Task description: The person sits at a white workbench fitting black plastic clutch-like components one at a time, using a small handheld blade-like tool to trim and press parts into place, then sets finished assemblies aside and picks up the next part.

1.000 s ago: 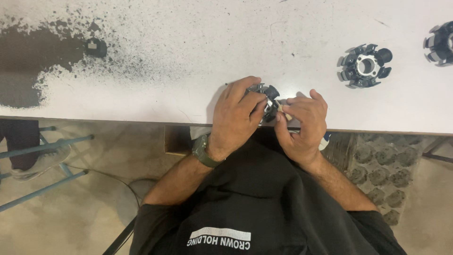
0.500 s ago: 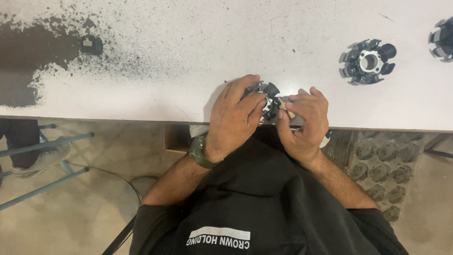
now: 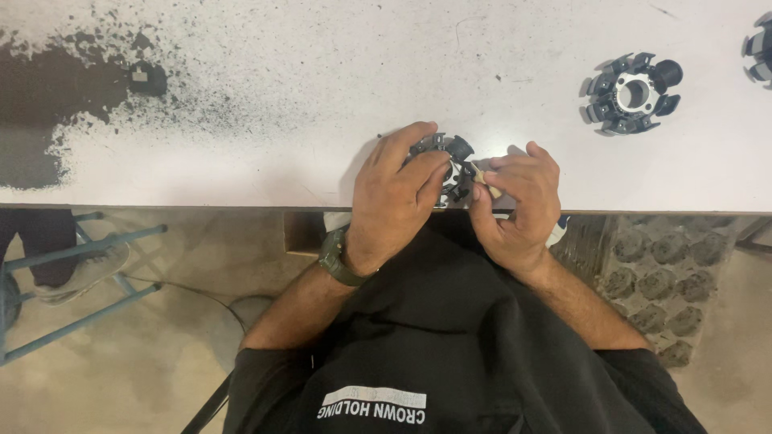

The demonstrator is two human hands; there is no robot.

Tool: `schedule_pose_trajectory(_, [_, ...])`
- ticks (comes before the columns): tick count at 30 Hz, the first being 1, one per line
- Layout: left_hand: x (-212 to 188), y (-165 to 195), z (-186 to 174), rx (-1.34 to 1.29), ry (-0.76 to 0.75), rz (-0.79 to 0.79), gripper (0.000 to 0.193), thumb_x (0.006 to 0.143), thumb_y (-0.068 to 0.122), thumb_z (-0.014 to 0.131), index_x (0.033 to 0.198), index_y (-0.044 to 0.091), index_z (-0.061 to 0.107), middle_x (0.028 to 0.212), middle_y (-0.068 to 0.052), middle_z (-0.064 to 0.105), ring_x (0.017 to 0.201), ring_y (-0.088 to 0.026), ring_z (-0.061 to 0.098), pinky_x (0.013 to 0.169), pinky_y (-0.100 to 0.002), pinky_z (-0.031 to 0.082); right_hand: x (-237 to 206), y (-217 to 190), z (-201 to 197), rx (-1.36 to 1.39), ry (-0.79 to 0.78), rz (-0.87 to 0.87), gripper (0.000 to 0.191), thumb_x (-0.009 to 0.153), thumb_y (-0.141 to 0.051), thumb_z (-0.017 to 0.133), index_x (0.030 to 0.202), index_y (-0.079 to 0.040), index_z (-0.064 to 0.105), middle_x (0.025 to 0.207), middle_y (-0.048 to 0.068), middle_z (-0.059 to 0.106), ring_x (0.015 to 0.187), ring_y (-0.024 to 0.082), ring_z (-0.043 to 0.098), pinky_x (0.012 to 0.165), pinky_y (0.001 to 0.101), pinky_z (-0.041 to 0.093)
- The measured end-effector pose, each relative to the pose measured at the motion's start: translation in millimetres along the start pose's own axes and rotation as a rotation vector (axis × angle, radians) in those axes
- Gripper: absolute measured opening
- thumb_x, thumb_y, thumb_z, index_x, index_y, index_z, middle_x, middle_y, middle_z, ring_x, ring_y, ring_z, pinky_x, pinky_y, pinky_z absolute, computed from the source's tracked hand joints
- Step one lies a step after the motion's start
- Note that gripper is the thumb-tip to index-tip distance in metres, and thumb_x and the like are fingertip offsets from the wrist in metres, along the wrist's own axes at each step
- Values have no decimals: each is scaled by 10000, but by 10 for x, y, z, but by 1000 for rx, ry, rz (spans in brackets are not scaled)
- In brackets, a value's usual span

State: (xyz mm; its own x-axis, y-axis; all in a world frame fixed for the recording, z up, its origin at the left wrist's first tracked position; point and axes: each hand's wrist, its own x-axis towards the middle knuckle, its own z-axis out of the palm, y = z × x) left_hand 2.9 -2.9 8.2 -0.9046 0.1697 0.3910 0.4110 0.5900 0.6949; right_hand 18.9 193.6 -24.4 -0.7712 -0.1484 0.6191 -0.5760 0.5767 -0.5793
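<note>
My left hand (image 3: 396, 191) grips a black ring-shaped stator part (image 3: 449, 161) with several radial teeth at the near edge of the white table (image 3: 322, 88). My right hand (image 3: 515, 201) pinches a small tan strip (image 3: 485, 180) against the right side of that part. The left fingers cover much of the part. A dark watch sits on my left wrist.
A second black stator part (image 3: 633, 92) lies on the table at the right, and a third (image 3: 760, 50) is cut off by the right edge. A small dark piece (image 3: 141, 77) rests in a worn dark patch at the left. A metal stool frame (image 3: 72, 273) stands below left.
Both hands stay on the part. The right hand's fingers have shifted slightly, and the tan strip now shows at the part's side.
</note>
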Motion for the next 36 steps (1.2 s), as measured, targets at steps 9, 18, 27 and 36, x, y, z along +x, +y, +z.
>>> schedule_pose_trajectory(9, [34,36,-79,-9,-57,24,196,912,63,775,1101,52,722,1340,-103,612,1173,-291,635,975,-410,538,-7,-3,7,16,12,12,261,928,4,768,1112,-68,597,1045,101,687,1076,288,685,1169,542,442])
schedule_pose_trajectory(18, [53,42,-78,69,-87,67,170,920,84,781,1072,52,711,1333,-103,608,1173,-284,632,967,-398,540,-2,4,13,17,2,8,259,926,8,772,1109,-68,604,1038,100,692,1065,286,689,1159,541,447])
schedule_pose_trajectory(27, [31,-2,13,135,-37,52,169,912,104,792,1050,73,699,1328,-73,604,1157,-276,636,961,-408,525,18,-1,9,29,-9,-10,281,921,15,774,1124,-70,600,1043,94,688,1070,282,691,1155,540,465])
schedule_pose_trajectory(36, [25,-8,21,139,-29,48,164,924,111,785,1053,75,690,1328,-68,601,1155,-266,633,957,-403,523,37,-22,-9,-35,-74,-26,315,885,36,799,1119,-89,627,1079,83,679,1103,278,679,1170,540,434])
